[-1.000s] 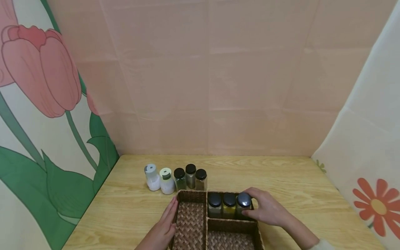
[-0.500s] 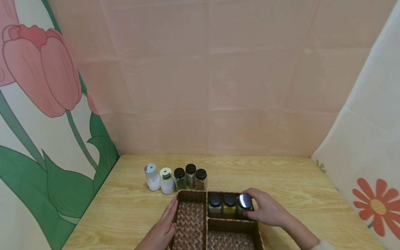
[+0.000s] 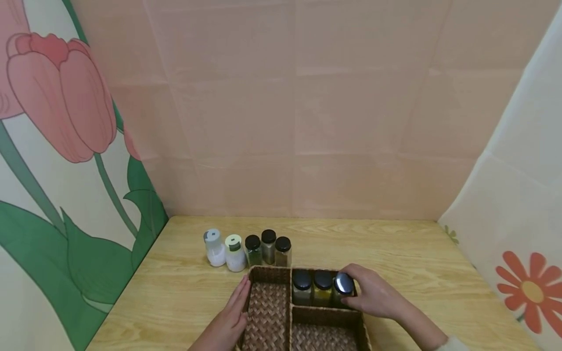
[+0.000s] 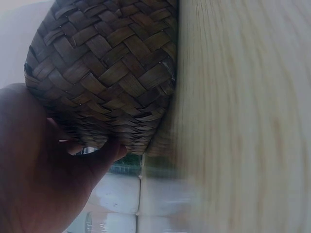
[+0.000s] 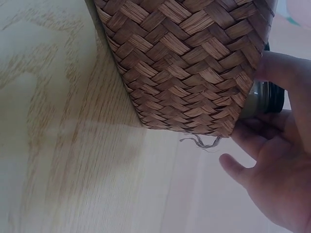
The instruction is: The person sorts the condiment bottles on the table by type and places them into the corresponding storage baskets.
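A woven brown basket with three compartments sits at the table's front. My left hand lies along its left side, fingers fairly straight against the outer wall, as the left wrist view also shows. In the back right compartment stand three spice jars with black lids: one at left, one with yellow contents and one at right. My right hand holds the right jar between thumb and fingers at the basket's corner. In the right wrist view that jar shows partly behind the woven wall.
Behind the basket stand three more black-lidded jars. To their left are two white shaker bottles, one with a grey cap and one with a pale yellow-green cap. Pink cloth hangs behind the wooden table.
The right jar's lid has tilted and shifted very slightly to the right with my right hand. My left hand and the basket stay in place.
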A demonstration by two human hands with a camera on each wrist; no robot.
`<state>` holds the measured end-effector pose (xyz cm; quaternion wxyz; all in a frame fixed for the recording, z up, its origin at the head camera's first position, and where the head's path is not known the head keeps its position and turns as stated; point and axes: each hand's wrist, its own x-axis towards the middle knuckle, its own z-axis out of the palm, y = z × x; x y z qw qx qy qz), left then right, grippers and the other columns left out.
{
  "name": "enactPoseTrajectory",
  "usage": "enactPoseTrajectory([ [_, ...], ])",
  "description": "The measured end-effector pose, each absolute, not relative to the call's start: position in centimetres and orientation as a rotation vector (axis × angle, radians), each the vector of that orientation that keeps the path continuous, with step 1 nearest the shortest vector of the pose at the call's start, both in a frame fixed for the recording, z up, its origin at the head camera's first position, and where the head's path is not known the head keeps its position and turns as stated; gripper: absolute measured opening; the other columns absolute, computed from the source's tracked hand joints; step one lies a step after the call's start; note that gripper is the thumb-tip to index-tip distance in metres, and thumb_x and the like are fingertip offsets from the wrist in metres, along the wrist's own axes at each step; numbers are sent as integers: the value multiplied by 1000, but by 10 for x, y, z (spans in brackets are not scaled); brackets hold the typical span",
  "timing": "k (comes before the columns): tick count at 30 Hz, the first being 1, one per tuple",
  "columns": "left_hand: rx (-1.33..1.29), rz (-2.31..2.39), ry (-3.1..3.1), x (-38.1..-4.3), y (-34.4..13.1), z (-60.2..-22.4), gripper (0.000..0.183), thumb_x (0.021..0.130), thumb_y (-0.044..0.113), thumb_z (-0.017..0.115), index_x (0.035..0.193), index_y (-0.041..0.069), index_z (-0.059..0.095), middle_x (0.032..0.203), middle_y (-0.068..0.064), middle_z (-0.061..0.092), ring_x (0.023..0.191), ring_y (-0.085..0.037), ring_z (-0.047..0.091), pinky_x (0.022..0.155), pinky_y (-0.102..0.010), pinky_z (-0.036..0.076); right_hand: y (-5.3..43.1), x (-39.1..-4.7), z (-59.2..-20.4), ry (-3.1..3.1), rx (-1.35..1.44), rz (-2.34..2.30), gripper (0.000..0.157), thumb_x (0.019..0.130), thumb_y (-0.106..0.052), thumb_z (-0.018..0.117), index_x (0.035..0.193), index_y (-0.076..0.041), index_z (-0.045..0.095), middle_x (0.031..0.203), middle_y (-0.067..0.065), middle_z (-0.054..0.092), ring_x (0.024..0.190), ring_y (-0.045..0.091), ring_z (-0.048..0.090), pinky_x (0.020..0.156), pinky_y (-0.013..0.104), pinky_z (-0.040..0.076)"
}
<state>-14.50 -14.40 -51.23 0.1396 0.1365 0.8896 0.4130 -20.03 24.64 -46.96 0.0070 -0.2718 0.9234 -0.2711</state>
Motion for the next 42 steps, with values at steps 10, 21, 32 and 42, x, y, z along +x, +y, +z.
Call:
enactPoseTrajectory([
  [10,384,1203,2565,-146,-144,-511,67,105,16,42,164,12,11,171,0,-1,155,-29,13,119,-62,21,247,-203,-468,2826,-863,-861,43,82,-26,84,118,-19,62,108,-8,62,94,8,63,73,29,55],
  [21,365,1211,2559,-145,-142,-510,68,104,16,43,164,13,10,171,1,-1,155,-30,13,118,-63,21,247,-202,-470,2808,-845,-883,46,83,-25,83,122,-19,60,113,-7,60,100,12,62,76,32,56],
  [32,378,1208,2562,-146,-143,-512,68,104,16,42,164,13,10,171,0,-1,155,-30,13,118,-62,21,245,-203,-471,2789,-830,-890,46,83,-23,82,122,-18,58,113,-5,59,99,11,61,76,32,55],
  [42,360,1222,2546,-145,-143,-512,68,105,18,43,164,13,10,171,1,-1,155,-30,12,118,-63,20,245,-201,-471,2806,-837,-885,47,83,-22,82,124,-18,58,114,-6,59,101,13,62,78,34,56],
])
